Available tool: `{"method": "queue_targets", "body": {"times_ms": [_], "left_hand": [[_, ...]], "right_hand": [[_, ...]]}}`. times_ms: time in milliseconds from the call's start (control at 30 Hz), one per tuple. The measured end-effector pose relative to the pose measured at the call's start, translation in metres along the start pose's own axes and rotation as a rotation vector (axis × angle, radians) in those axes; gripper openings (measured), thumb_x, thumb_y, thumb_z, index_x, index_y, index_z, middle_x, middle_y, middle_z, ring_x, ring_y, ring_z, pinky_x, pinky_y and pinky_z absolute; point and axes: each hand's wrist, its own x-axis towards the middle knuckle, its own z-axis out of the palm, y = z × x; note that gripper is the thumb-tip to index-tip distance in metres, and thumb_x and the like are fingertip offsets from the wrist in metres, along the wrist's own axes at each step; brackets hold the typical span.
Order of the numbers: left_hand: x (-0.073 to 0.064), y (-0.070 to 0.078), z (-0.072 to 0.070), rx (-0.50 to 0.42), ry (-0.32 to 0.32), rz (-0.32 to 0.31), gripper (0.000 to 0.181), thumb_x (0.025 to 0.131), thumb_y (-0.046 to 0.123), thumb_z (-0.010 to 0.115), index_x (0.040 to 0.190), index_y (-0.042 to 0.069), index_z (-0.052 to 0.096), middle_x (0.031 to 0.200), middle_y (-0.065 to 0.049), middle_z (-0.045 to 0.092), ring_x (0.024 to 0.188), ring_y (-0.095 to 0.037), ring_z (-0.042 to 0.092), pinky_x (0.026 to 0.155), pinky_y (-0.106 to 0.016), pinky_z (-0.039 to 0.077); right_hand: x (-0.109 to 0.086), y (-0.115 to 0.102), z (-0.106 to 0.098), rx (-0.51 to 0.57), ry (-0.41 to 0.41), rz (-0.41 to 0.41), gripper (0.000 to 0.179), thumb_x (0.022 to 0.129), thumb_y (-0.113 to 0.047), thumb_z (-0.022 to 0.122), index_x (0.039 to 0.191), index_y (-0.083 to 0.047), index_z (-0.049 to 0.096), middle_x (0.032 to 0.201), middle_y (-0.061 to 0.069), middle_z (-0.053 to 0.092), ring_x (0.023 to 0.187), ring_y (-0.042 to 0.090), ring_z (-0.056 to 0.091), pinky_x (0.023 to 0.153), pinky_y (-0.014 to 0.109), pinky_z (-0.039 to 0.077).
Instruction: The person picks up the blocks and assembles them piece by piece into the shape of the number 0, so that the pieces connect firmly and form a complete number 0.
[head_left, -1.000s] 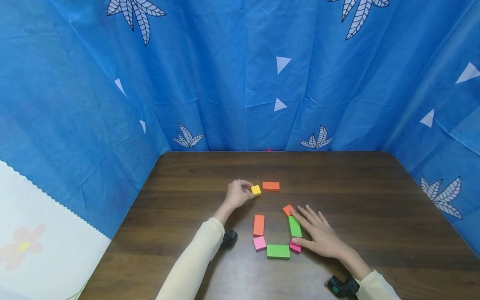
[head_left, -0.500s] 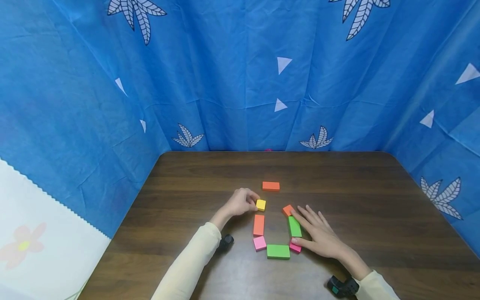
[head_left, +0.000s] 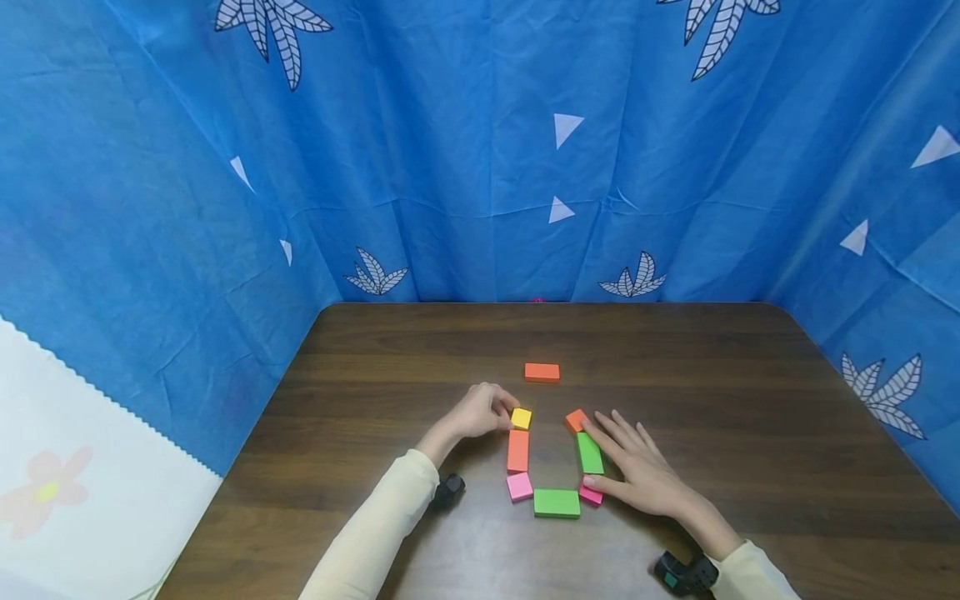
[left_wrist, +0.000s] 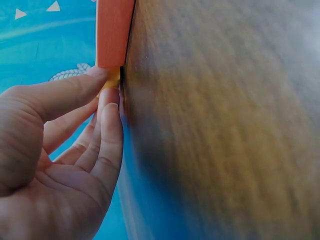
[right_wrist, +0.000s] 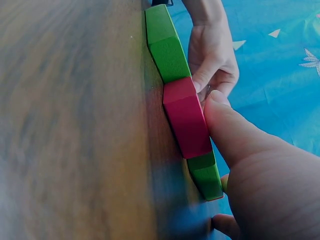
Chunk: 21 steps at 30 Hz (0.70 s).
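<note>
My left hand (head_left: 480, 411) pinches a small yellow block (head_left: 521, 418) at the far end of an orange-red block (head_left: 517, 451); in the left wrist view the thumb and fingers partly hide the yellow block (left_wrist: 114, 77). Fingers straight and spread, my right hand (head_left: 648, 475) touches the right side of the row. Its thumb lies on a dark pink block (head_left: 592, 496), and its index finger reaches a small orange block (head_left: 576, 420). Between those two sits a green block (head_left: 589, 452). Another green block (head_left: 557, 503) and a light pink block (head_left: 519, 487) form the near side.
A loose orange-red block (head_left: 542, 372) lies farther back on the dark wooden table (head_left: 675, 350). Behind the table hangs a blue curtain (head_left: 450, 167) with leaf prints. White cloth (head_left: 90, 483) shows at the left.
My left hand has brought the yellow block from beside the loose orange-red block toward me, up to the end of the left orange-red block. The right hand has stayed in place.
</note>
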Motion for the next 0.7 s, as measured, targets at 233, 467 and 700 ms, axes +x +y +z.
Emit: {"method": "queue_targets", "body": {"times_ms": [233, 467, 700], "left_hand": [[0.0004, -0.0016, 0.0008, 0.007, -0.013, 0.015, 0.029, 0.082, -0.001, 0.074, 0.111, 0.003, 0.072, 0.092, -0.004, 0.064, 0.07, -0.013, 0.059, 0.063, -0.023, 0.052], [0.0003, -0.001, 0.0007, 0.026, -0.015, 0.042, 0.032, 0.082, -0.004, 0.072, 0.113, 0.001, 0.072, 0.093, -0.005, 0.065, 0.072, -0.012, 0.059, 0.064, -0.021, 0.052], [0.0006, -0.0018, 0.0011, 0.04, -0.011, 0.059, 0.033, 0.083, -0.007, 0.068, 0.114, 0.003, 0.072, 0.091, -0.003, 0.063, 0.075, -0.012, 0.058, 0.065, -0.021, 0.051]], "right_hand": [[0.0, 0.0011, 0.0006, 0.001, 0.0, -0.002, 0.085, 0.083, -0.058, 0.066, 0.153, -0.023, 0.034, 0.156, 0.017, 0.035, 0.145, 0.046, 0.02, 0.11, 0.073, 0.011], [0.0008, 0.0009, 0.0006, -0.004, -0.002, -0.001, 0.084, 0.083, -0.058, 0.066, 0.153, -0.023, 0.034, 0.156, 0.017, 0.035, 0.145, 0.047, 0.02, 0.11, 0.073, 0.011], [0.0013, 0.0009, 0.0013, -0.005, -0.004, 0.006, 0.085, 0.083, -0.058, 0.066, 0.153, -0.023, 0.034, 0.156, 0.017, 0.034, 0.145, 0.046, 0.02, 0.11, 0.072, 0.011]]}}
